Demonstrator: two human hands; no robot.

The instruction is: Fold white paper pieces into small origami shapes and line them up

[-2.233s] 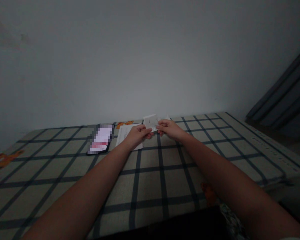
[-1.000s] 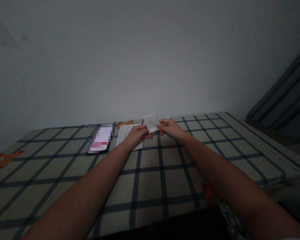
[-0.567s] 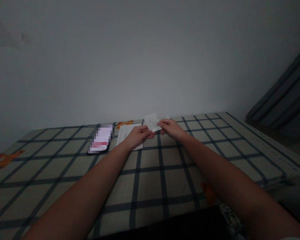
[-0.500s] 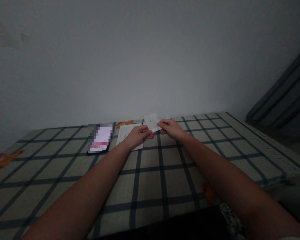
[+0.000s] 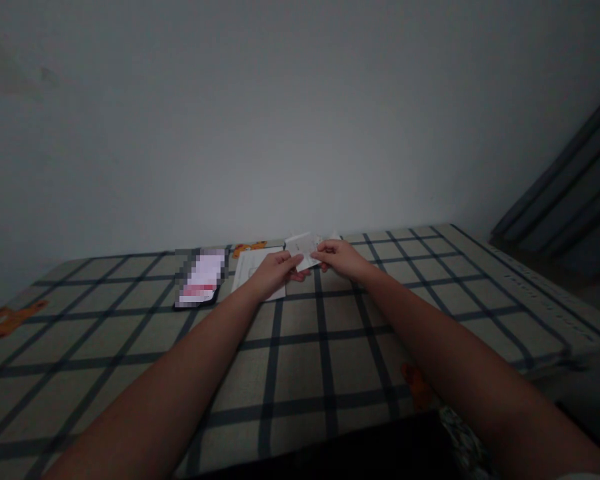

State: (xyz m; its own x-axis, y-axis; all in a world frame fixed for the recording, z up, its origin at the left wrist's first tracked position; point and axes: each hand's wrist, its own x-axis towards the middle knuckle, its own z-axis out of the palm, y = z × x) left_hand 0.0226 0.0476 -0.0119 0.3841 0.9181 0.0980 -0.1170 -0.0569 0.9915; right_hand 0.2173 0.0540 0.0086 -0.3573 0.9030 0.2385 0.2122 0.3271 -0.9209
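Now paper slip [image 5: 303, 244] lower, flatter than before, pinched by left hand [image 5: 273, 273], right hand [image 5: 343, 259].

Lower frame is wide open: plain checked bed [image 5: 330, 347] between the forearms. Centre left, the phone [image 5: 201, 279] and a flat white sheet [image 5: 253, 265] crowd the left hand [image 5: 275, 272] — the wall [image 5: 280, 133] blocks right behind, curtain [image 5: 570, 200] at far right.

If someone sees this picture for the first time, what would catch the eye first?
Both arms stretch to the far middle of the checked cover, where the left hand and right hand pinch a small white paper between them. Just left of them, a bright screen glows beside a white sheet.
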